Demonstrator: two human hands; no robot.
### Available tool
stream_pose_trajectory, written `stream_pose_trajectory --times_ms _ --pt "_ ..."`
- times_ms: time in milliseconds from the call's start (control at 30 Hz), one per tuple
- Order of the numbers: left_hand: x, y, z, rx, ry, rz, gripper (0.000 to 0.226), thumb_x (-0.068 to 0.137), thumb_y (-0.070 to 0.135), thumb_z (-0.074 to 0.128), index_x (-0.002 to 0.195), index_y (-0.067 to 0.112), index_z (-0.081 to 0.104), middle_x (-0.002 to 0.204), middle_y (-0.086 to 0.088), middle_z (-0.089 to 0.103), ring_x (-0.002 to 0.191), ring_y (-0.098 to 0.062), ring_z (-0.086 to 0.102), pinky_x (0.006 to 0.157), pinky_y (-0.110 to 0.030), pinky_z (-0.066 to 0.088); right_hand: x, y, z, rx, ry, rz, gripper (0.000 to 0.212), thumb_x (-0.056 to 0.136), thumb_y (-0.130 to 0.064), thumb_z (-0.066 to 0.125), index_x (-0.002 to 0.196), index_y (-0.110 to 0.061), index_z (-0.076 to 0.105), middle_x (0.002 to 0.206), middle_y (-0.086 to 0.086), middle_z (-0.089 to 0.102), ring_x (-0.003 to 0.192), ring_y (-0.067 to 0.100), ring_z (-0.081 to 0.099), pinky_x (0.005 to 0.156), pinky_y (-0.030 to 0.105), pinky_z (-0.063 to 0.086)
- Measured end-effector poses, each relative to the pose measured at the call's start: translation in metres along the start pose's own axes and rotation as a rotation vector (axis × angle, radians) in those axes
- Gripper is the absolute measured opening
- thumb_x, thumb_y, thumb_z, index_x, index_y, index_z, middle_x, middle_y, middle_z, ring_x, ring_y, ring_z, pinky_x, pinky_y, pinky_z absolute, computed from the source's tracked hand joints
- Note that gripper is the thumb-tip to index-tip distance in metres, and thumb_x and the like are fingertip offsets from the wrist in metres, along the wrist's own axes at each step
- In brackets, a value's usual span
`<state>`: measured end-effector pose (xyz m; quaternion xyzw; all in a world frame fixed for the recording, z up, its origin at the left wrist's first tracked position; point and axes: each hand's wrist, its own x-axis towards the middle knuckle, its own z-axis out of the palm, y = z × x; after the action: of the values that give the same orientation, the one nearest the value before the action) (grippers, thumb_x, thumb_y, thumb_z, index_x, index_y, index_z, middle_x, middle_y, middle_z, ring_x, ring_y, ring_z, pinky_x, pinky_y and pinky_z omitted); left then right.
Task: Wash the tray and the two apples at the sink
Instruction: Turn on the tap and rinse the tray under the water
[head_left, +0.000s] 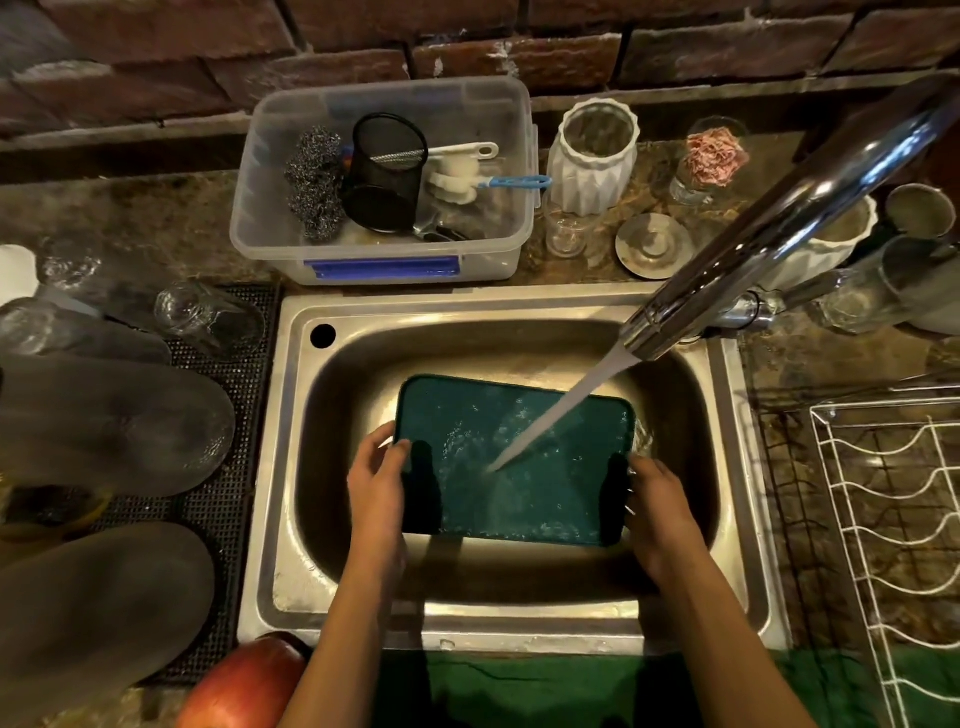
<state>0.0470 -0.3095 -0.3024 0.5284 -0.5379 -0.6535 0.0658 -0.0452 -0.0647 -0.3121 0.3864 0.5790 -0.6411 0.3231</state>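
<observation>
Both hands (376, 483) (662, 512) grip teal tray (519, 467), long axis left-right, under running water.

A dark red brick wall (363, 47) rose behind a mottled brown stone counter (130, 218). Warm, dim light glinted off the chrome faucet (779, 218); a black mesh mat (244, 467) lay left.

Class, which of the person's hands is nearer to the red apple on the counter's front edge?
Left. The left hand grips the green tray's left edge, above the red apple. The right hand grips the tray's right edge, farther away.
</observation>
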Motion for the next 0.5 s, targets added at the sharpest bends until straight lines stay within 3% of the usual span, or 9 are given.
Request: stream_pose_trajectory --times_ms 100,233,300,400,500 --pt "0.012 -0.014 0.001 -0.017 0.031 -0.074 0.027 0.098 0.018 0.059 0.125 0.019 0.064 0.11 -0.006 0.071 0.087 -0.018 0.071 0.069 -0.031 0.056 0.001 -0.001 0.004 -0.051 0.032 -0.054 0.014 0.101 -0.025 0.05 0.106 -0.02 0.062 0.105 0.011 0.069 0.091 0.024 0.065 0.068 0.035 0.049" --pt "0.028 -0.031 0.009 -0.022 0.05 -0.23 0.027 0.097 0.018 0.058 0.122 0.007 0.063 0.108 -0.02 0.067 0.093 -0.031 0.062 0.081 -0.043 0.048 0.012 -0.003 0.008 -0.104 0.035 -0.072 0.025 0.099 -0.026 0.052 0.115 -0.011 0.064 0.101 0.018 0.068 0.086 0.031 0.064 0.074 0.045 0.054" --pt "0.033 -0.038 0.011 -0.014 0.021 -0.277 0.023 0.097 0.019 0.058 0.116 0.006 0.064 0.099 -0.02 0.064 0.088 -0.031 0.06 0.075 -0.041 0.048 0.019 -0.004 0.01 -0.123 0.037 -0.066 0.03 0.098 -0.024 0.051 0.119 -0.006 0.064 0.103 0.021 0.068 0.084 0.031 0.064 0.073 0.044 0.053" --pt "0.042 -0.043 0.011 0.022 -0.002 -0.277 0.01 0.095 0.016 0.056 0.099 0.013 0.064 0.086 -0.014 0.062 0.072 -0.026 0.057 0.06 -0.031 0.045 0.031 -0.003 0.012 -0.08 0.052 -0.036 0.034 0.097 -0.018 0.051 0.119 0.003 0.063 0.087 0.019 0.064 0.07 0.027 0.059 0.061 0.036 0.047" --pt "0.051 -0.045 0.013 0.049 -0.02 -0.273 0.008 0.094 0.014 0.054 0.092 0.016 0.062 0.08 -0.01 0.063 0.066 -0.023 0.057 0.053 -0.027 0.045 0.042 0.001 0.016 -0.045 0.073 -0.015 0.034 0.098 -0.016 0.049 0.123 0.004 0.061 0.09 0.018 0.064 0.075 0.029 0.059 0.067 0.037 0.049"
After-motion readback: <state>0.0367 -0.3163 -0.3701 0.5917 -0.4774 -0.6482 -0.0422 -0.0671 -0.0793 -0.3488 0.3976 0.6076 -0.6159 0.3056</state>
